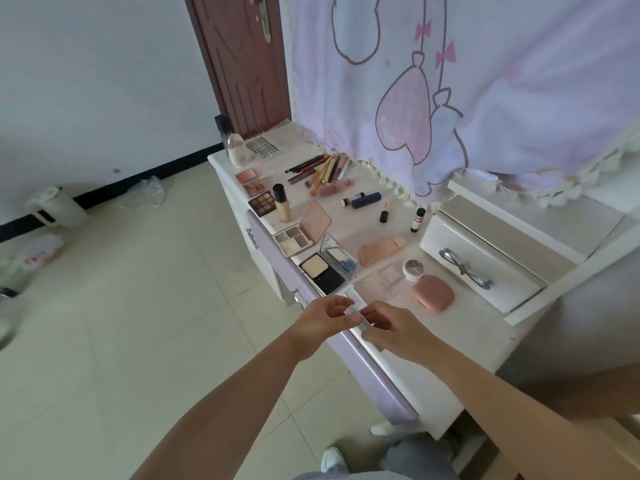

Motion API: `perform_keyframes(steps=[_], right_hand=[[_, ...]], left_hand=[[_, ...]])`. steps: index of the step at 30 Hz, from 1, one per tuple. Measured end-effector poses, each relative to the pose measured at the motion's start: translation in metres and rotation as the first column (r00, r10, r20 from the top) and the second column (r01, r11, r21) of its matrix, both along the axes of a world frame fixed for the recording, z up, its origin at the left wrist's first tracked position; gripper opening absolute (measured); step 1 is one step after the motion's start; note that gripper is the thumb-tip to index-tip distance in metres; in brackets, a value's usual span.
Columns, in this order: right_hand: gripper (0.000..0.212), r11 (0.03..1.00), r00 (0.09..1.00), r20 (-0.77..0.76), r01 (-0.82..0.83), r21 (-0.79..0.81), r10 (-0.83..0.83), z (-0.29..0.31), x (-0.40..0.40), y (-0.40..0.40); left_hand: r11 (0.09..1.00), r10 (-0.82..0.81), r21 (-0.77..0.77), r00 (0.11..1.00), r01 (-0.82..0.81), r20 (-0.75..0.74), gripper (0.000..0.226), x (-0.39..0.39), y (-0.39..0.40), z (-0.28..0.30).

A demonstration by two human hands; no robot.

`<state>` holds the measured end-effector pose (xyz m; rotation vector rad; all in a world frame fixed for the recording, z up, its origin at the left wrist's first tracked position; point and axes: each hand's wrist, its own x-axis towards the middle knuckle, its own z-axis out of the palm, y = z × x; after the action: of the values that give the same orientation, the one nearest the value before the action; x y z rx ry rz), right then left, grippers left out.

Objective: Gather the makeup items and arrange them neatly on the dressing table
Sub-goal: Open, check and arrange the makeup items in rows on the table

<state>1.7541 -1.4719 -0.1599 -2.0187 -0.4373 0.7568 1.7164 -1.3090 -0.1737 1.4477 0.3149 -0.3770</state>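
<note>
Both hands meet over the near front edge of the white dressing table (460, 341). My left hand (323, 318) and my right hand (391, 329) pinch a small clear plastic case (356, 315) between their fingertips. Beyond them lie an open black powder compact (325, 270), an open pink-lidded palette (298, 235), a peach pouch (381, 249), a white jar (415, 269) and a pink case (433, 293). Farther back stand a foundation bottle (282, 202), palettes (262, 201), a bundle of brushes and pencils (322, 169), and small tubes (365, 199).
A small white drawer unit (481, 268) with a metal handle stands on the table's right. A pink cartoon curtain (467, 91) hangs behind it. A brown door (242, 64) stands at the back. A white jug (59, 207) and bags lie on the tiled floor at left.
</note>
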Motion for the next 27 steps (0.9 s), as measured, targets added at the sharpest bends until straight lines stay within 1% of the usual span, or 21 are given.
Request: perform_keyframes(steps=[3, 8, 16, 24, 26, 27], right_hand=[[0.023, 1.000, 0.999, 0.037, -0.018, -0.002, 0.018, -0.003, -0.001, 0.004], [0.021, 0.999, 0.998, 0.041, -0.040, -0.010, 0.041, -0.001, 0.000, 0.002], [0.015, 0.998, 0.996, 0.058, -0.066, -0.012, 0.067, 0.006, 0.003, -0.010], [0.009, 0.996, 0.993, 0.082, -0.084, -0.028, 0.086, 0.007, 0.004, -0.015], [0.008, 0.998, 0.995, 0.071, -0.064, 0.002, 0.064, 0.009, 0.006, -0.016], [0.013, 0.999, 0.998, 0.050, -0.035, 0.035, 0.033, 0.011, 0.006, -0.016]], left_hand=[[1.000, 0.006, 0.001, 1.000, -0.006, 0.005, 0.020, -0.001, 0.004, -0.001], [1.000, 0.010, -0.004, 1.000, -0.010, 0.007, 0.021, 0.000, 0.002, -0.002], [0.998, -0.056, 0.036, 0.998, 0.056, -0.003, 0.031, 0.006, -0.007, 0.001], [0.995, -0.099, 0.012, 0.995, 0.099, 0.002, 0.024, 0.010, -0.009, 0.005], [0.993, -0.114, -0.020, 0.993, 0.114, 0.016, 0.021, 0.010, -0.008, 0.006], [0.993, -0.111, -0.046, 0.994, 0.112, 0.020, 0.020, 0.009, -0.007, 0.006]])
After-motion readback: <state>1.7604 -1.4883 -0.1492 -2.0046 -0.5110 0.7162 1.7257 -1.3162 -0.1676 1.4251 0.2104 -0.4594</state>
